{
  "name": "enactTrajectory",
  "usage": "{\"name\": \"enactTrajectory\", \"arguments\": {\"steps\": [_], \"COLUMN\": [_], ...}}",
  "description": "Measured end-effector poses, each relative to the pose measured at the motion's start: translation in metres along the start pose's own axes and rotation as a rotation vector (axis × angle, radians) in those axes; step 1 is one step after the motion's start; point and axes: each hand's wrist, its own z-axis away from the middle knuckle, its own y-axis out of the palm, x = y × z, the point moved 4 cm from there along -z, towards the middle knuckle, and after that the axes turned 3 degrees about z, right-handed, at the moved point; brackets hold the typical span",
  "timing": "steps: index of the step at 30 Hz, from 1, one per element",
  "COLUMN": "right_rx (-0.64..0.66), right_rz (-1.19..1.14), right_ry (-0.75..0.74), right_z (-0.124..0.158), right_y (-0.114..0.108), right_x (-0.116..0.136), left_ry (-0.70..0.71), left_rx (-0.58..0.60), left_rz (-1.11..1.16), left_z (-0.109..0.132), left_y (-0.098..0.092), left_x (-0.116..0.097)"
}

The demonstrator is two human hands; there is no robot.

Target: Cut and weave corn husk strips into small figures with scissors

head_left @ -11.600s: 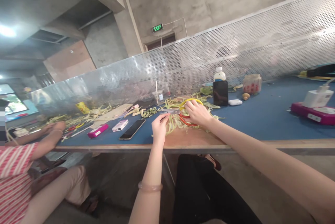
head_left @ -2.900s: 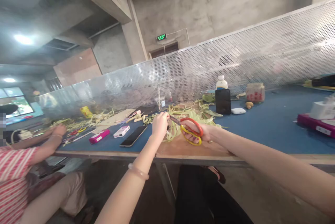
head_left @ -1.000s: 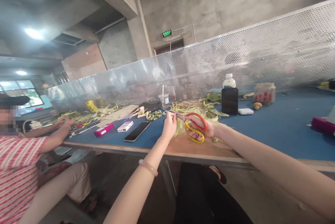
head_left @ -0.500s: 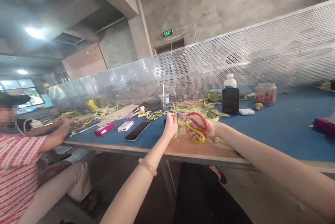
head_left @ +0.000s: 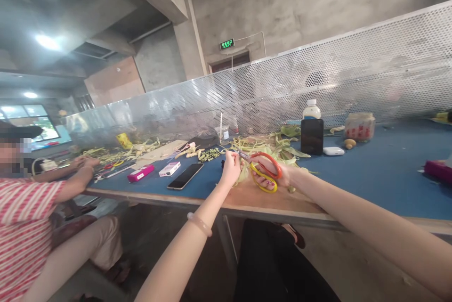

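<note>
My right hand point(head_left: 264, 175) is closed around a pair of scissors point(head_left: 265, 184) with one orange and one yellow handle loop. Their blades point left, right beside the fingertips of my left hand point(head_left: 232, 166). That hand is pinched on a thin, pale green plant strip, mostly hidden by the fingers. Beneath and between the hands lie pale leafy pieces point(head_left: 243, 177) on a brown board point(head_left: 261, 200). Behind them spreads a heap of dried-looking green strips point(head_left: 271, 144), like corn husk.
Left of my hands lie a phone point(head_left: 185, 176), a small white box point(head_left: 169, 168), a magenta box point(head_left: 141, 173) and green knotted pieces point(head_left: 210, 154). To the right stand a black case point(head_left: 312, 137), a white earphone case point(head_left: 333, 151) and a jar point(head_left: 359, 127). A co-worker point(head_left: 28, 217) sits at left.
Both hands stay nearly in place, with the scissors still at my left fingertips. Some pale strips below the hands have shifted.
</note>
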Motion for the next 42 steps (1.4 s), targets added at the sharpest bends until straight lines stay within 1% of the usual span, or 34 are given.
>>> {"name": "enactTrajectory", "arguments": {"steps": [3,7,10,13,17,25,33,35,42], "right_rx": [0.013,0.025,0.018,0.001,0.029,0.011,-0.02,-0.013,0.053], "right_rz": [0.004,0.012,0.012,-0.003,-0.048,-0.078,-0.054,-0.04,-0.034], "right_ry": [-0.002,0.078,0.101,0.071,0.007,0.032,0.005,0.001,0.079], "right_z": [0.0017,0.0033,0.0022,0.0,-0.0015,0.0,-0.0013,0.001,0.0068], "right_y": [0.0003,-0.0002,-0.002,-0.0045,-0.0044,-0.0008,-0.0018,0.0,0.0014], "right_x": [0.002,0.0029,0.0026,0.0013,0.0003,0.0006,-0.0005,0.0015,0.0039], "left_ry": [-0.014,-0.006,0.001,0.002,0.006,0.012,0.022,0.034,0.047], "left_rx": [0.005,0.011,0.012,0.012,0.015,0.014,0.012,0.008,-0.017], "left_rz": [-0.026,-0.045,-0.055,-0.063,-0.063,-0.08,-0.061,-0.062,-0.063], "left_z": [-0.0004,-0.0007,-0.0008,-0.001,-0.001,-0.0014,-0.0012,-0.0015,-0.0023], "left_y": [-0.0007,-0.0014,-0.0014,-0.0012,-0.0006,-0.0014,-0.0025,-0.0026,-0.0035], "left_x": [0.0013,0.0033,0.0042,0.0038,0.0022,0.0033,0.0049,0.0055,0.0055]}}
